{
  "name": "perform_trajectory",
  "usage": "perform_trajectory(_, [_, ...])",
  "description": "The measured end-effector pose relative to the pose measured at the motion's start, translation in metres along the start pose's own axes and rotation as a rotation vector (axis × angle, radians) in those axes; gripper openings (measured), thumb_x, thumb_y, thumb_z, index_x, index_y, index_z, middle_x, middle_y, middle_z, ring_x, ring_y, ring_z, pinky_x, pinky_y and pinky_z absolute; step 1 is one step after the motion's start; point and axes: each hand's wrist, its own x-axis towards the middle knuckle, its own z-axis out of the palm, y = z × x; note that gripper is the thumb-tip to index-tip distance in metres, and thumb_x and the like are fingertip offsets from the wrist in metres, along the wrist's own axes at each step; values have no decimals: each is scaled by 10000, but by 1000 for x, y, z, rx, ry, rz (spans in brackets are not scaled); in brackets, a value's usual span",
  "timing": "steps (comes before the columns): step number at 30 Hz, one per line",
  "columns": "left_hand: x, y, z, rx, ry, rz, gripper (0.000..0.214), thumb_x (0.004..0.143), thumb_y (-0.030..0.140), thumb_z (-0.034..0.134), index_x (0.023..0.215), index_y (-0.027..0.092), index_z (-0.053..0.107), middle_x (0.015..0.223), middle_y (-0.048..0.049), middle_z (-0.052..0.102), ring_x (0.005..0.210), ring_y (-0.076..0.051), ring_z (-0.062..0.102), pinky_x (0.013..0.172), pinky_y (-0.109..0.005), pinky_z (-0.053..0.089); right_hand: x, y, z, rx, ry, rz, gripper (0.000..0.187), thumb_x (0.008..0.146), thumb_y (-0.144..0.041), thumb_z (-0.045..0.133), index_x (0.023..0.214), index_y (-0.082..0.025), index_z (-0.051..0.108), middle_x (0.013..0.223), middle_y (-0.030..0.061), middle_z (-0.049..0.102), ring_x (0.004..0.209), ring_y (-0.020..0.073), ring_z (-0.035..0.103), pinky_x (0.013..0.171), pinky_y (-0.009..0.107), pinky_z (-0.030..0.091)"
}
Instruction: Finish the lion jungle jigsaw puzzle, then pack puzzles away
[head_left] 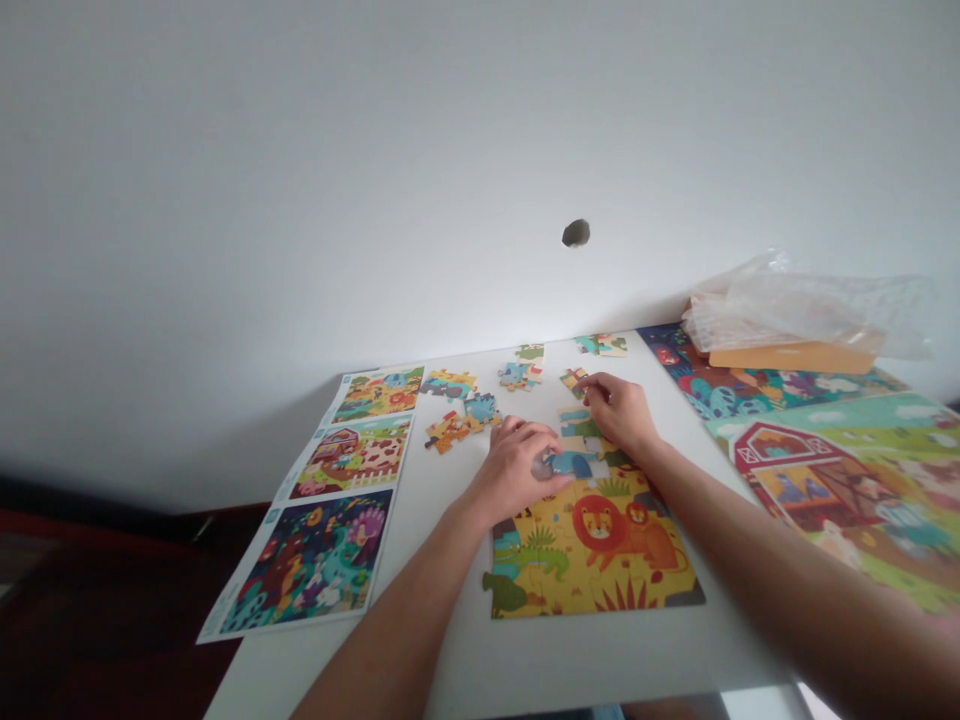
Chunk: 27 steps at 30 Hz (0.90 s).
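Note:
A partly joined jigsaw puzzle [547, 590] with lions and a crocodile lies flat on the white table. At its upper left edge, my left hand [517, 465] curls its thumb and fingers around a blue puzzle piece [576, 464] that touches the joined part. Farther back, my right hand [621, 408] has its fingertips closed on the edge of a small yellow and red puzzle piece [574, 380]. Loose pieces lie beyond my hands: a blue and orange cluster [519, 375], a green piece [530, 353] and a teal and cream pair [602, 345].
On the left lies a reference sheet [352, 458] with three pictures. More loose pieces [448, 430] are beside it. At right are a farm puzzle [847, 480], a dark forest puzzle [679, 370] and an orange box [795, 356] under clear plastic [810, 305]. A white wall [450, 200] rises behind.

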Motion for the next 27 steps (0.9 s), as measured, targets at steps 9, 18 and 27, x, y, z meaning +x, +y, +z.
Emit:
perform_trajectory(9, [11,-34,-3,139,233,-146,161,788,320,735,941,273,725,1145,-21,675,1067,-247,544,986,-439,388,0,0,1,-12,-19,19,286,835,-227,469,931,-195,737,787,44,747,674,182,662,683,274,466])
perform_trajectory(18, [11,-37,1,150,94,-113,169,852,388,670,987,345,763,1202,7,655,1092,-251,480,970,-425,383,-1,-2,0,-16,-37,28,292,828,-226,467,931,-197,739,802,39,747,664,176,647,682,269,456])
perform_trajectory(27, [12,-30,-4,159,45,-92,190,888,334,617,996,370,769,1225,-4,626,1109,-249,462,970,-431,385,-2,-7,-1,-47,-94,15,270,819,-231,498,940,-200,736,794,32,731,652,170,615,679,278,449])
